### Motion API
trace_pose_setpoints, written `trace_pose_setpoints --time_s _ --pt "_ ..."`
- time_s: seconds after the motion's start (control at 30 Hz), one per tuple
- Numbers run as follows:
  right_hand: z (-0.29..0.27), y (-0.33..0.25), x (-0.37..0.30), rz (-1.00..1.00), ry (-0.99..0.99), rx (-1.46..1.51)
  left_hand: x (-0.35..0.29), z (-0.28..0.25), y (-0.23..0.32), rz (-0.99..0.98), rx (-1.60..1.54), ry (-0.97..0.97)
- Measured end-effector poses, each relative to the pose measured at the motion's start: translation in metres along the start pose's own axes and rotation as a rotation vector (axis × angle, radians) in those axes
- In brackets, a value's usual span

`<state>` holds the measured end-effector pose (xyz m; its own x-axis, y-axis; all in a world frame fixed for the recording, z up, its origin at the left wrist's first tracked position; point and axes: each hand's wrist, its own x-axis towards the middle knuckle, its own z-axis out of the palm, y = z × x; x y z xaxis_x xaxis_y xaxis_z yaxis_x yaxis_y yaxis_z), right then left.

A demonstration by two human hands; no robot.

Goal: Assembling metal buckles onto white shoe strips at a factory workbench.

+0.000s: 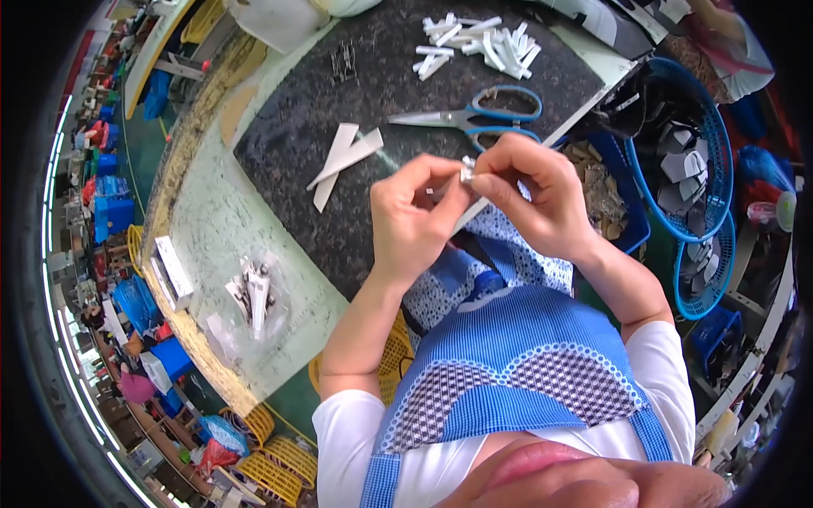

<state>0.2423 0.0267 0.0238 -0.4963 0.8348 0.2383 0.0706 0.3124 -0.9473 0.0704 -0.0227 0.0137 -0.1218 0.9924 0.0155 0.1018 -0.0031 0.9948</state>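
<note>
In front of my chest, above the near edge of a dark speckled board (288,127), my two hands are held close together. My left hand (411,216) and my right hand (542,199) both pinch a small white piece (467,172) between thumb and fingertips. Much of that piece is hidden by the fingers, so its exact kind is unclear. Just beyond my right hand lie scissors (464,118) with blue handles, their blades pointing left. Two off-white strips (343,161) cross each other to the left of my hands. A pile of short white strips or rolls (500,46) sits at the far side.
Thin dark pieces (344,62) lie at the board's far left. On the pale tabletop are a clear plastic bag (257,296) with white pieces and a narrow white box (173,273). Blue baskets (726,161) of scraps and a dark blue bin (641,229) stand at the right.
</note>
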Motion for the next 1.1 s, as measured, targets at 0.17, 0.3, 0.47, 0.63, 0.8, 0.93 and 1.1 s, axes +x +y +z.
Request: trace_pose_setpoints --time_s 0.17,0.3,0.47,0.63,0.8,0.93,1.1 --pt "-0.009 0.009 -0.001 0.07 -0.015 0.107 -0.006 -0.006 0.005 0.139 0.071 -0.015" --pt "-0.01 0.002 0.016 0.222 -0.241 0.197 -0.008 -0.018 -0.004 0.207 0.066 -0.128" --pt "-0.014 -0.004 0.022 0.227 -0.313 0.204 -0.007 -0.03 -0.002 0.318 0.129 -0.194" --pt "-0.016 -0.014 0.026 0.131 -0.407 -0.024 -0.009 -0.035 -0.006 0.401 0.282 -0.275" --pt "-0.018 -0.014 0.02 0.039 -0.358 -0.108 -0.022 -0.031 0.003 0.195 -0.04 -0.242" --pt "-0.019 -0.006 0.019 0.185 -0.231 0.034 -0.02 -0.04 0.008 -0.079 -0.1 -0.423" --pt "-0.009 0.003 0.017 0.154 -0.206 0.089 -0.014 -0.03 -0.002 -0.156 -0.294 -0.271"
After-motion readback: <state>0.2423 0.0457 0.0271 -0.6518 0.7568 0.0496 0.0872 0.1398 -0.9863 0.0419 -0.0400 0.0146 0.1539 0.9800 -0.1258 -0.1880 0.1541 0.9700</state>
